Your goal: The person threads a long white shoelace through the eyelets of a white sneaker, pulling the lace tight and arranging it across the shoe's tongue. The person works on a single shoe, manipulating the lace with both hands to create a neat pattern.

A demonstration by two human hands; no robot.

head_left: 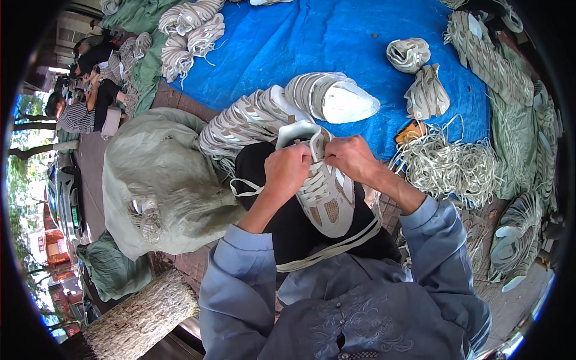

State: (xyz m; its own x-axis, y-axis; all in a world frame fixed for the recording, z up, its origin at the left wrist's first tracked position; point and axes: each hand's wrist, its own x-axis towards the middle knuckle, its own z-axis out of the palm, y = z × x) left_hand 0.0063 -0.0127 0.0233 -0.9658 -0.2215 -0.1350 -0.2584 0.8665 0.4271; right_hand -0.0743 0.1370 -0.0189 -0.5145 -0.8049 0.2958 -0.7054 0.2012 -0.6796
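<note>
Around ten o'clock, taking the shoe as the middle of the dial, a few people sit well apart from the work. A dark green bag and a rough tree trunk are toward eight, and a big pale sack bulges at nine. Between ten and eleven a row of nested shoes rests beside the sack, near the blue sheet. Just at ten, the left hand is closed, fingertips pinched narrow at the shoe's opening. The shoe itself sits over black cloth, toe toward six, where a long pale lace trails across. Between one and two, the right hand is pinched tight at the opposite edge; I cannot tell whether either grips lace or just the rim. An orange thing and a tangled heap of laces lie between two and three. If one side gets pulled harder, the lace ends could come out uneven; slack could snag under a sleeve, and since probably only the hands steady the shoe, a sharp tug could twist it.
</note>
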